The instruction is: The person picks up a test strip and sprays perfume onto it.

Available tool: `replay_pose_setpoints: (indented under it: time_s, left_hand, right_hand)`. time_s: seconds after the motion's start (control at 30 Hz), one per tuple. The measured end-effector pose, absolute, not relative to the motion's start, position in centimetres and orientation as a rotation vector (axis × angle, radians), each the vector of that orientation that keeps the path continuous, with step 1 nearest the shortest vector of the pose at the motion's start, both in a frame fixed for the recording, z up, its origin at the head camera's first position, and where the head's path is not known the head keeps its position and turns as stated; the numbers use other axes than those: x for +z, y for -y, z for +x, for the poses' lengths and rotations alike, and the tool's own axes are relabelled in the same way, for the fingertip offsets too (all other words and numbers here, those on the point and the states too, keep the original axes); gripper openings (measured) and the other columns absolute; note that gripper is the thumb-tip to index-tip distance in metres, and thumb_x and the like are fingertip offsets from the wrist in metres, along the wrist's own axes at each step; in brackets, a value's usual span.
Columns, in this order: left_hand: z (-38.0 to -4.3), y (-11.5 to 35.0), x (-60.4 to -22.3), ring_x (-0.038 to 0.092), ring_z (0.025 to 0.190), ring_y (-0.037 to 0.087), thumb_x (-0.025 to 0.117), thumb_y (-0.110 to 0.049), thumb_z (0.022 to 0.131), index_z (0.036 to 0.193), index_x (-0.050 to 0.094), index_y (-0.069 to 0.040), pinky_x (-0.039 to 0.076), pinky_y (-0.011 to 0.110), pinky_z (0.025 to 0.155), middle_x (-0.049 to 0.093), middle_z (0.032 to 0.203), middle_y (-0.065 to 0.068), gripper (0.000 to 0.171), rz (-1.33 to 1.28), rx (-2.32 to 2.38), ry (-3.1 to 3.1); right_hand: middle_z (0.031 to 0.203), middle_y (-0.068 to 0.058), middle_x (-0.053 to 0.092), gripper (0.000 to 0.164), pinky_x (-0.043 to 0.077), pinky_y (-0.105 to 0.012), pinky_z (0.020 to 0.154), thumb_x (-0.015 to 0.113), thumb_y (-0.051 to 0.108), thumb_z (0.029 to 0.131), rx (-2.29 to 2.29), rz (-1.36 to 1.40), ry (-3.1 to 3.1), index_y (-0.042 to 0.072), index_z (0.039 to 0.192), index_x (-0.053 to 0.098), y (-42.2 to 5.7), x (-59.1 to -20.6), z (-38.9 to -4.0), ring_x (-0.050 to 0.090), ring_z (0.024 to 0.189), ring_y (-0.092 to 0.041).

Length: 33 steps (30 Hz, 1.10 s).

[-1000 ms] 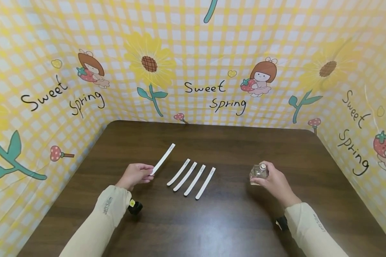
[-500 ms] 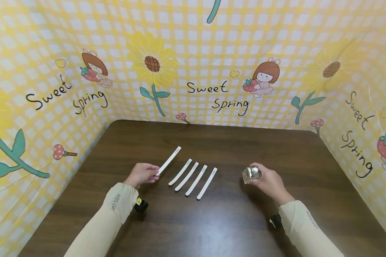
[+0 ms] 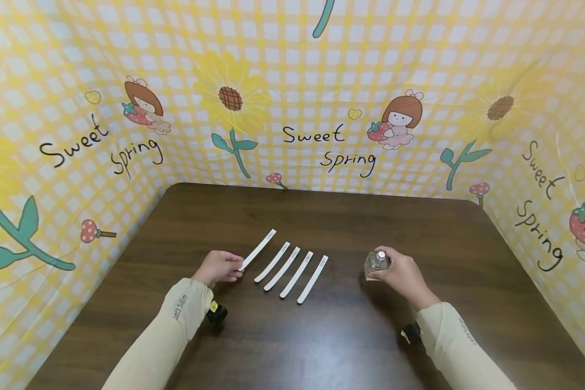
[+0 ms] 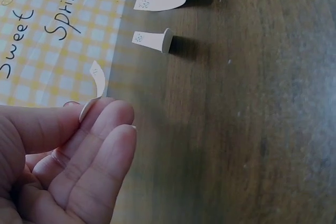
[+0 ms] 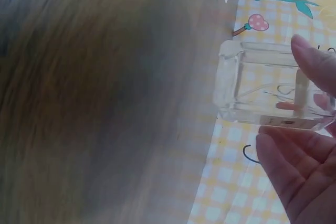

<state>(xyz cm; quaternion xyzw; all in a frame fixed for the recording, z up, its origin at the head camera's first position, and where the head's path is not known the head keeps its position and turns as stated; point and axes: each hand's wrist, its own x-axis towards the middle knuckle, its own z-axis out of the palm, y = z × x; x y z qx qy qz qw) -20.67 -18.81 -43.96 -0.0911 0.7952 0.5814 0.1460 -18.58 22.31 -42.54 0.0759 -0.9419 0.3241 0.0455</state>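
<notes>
My left hand pinches the near end of a white paper test strip between thumb and fingers. In the left wrist view this strip bends upward from the fingertips. To its right, several similar strips lie slanted side by side on the dark table, small print at their far ends. My right hand grips a clear glass perfume bottle by its sides, well to the right of the strips. In the right wrist view the square bottle shows its thick base; the fingers partly cover its other end.
The dark wood-grain table ends at a yellow checked cloth backdrop with printed flowers and figures. The cloth encloses the back and both sides. A strip of bare table lies between the paper strips and the bottle.
My left hand has shifted slightly right, and its strip is lower and nearer the row. The right hand has carried the bottle left. The strips on the table stay put.
</notes>
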Motion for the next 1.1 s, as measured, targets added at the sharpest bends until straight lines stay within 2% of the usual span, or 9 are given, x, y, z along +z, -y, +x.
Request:
replay_pose_setpoints:
  time_s: [0.23, 1.1]
  left_hand:
    - [-20.85, 18.72, -44.28, 0.066, 0.062, 0.012, 0.058, 0.003, 0.091, 0.114, 0.057, 0.018, 0.056, 0.024, 0.056, 0.069, 0.079, 0.013, 0.027, -0.275, 1.667, -2.275]
    - [-21.0, 18.47, -44.9, 0.062, 0.056, 0.009, 0.056, 0.002, 0.092, 0.103, 0.061, 0.016, 0.054, 0.023, 0.052, 0.066, 0.068, 0.006, 0.018, -0.36, 1.563, -2.268]
  right_hand:
    - [0.084, -0.014, 0.068, 0.052, 0.051, -0.039, 0.063, 0.086, 0.011, 0.065, 1.017, 0.235, 2.872, -0.002, 0.11, 0.063, -22.2, -42.85, -18.75, 0.061, 0.072, -0.025]
    - [0.082, -0.008, 0.068, 0.048, 0.05, -0.037, 0.064, 0.085, 0.012, 0.065, 1.022, 0.247, 2.902, 0.0, 0.107, 0.065, -21.81, -42.62, -18.63, 0.061, 0.072, -0.022]
